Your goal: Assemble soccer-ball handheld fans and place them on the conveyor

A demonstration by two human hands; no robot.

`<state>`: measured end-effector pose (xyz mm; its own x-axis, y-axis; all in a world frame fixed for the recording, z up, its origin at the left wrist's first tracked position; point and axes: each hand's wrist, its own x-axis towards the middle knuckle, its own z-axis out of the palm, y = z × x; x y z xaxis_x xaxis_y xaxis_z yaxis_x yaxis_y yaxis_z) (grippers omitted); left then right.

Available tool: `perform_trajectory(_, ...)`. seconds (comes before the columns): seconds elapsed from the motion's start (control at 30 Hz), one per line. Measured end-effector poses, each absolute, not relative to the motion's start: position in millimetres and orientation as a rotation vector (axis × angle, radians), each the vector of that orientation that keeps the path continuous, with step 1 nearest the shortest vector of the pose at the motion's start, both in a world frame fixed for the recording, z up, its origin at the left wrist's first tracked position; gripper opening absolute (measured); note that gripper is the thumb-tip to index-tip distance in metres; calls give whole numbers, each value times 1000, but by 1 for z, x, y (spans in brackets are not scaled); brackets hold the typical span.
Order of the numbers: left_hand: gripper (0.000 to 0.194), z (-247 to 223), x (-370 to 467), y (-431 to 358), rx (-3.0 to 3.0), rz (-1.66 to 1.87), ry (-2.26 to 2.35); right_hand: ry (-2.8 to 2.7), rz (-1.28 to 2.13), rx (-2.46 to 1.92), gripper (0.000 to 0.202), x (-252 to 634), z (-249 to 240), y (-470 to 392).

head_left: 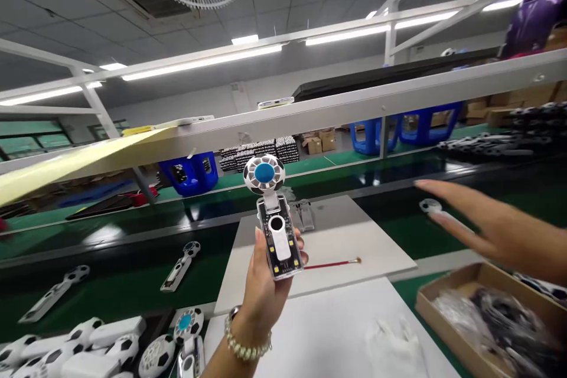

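The left hand (266, 292) holds a small fan (275, 218) nearly upright, apparently so its circuit board (289, 254) faces the wearer; the right hand (496, 221) (empty, fingers parted) hovers near another fan (430, 205) on the belt (385, 212).

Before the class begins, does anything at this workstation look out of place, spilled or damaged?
Nothing looks spilled or clearly damaged. The untidiest spot is the cardboard box at lower right: dark, cord-like items lie tangled beside crumpled clear plastic. The football-patterned device in the left hand shows its circuit board, but appears intact.
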<state>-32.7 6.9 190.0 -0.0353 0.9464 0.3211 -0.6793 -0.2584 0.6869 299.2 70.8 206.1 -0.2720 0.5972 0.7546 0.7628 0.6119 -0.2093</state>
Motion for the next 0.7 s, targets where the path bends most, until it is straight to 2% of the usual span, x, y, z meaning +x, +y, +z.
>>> perform_trajectory(0.1, 44, 191, -30, -11, 836, 1663, 452, -2258, -86, -880, 54, 237, 214, 51)
perform_trajectory(0.3, 42, 184, -38, -26, 730, 1705, 517, -2142, 458, -670, 42, 134, 211, 45)
perform_trajectory(0.47, 42, 170, -52, -22, 669, 1650, 517, -1974, 1015, -617, 38, 101, 176, 49)
perform_trajectory(0.7, 44, 158, -65, -7, 551, 1619, 579, -1727, 1302, -608, 35, 87, 147, 58)
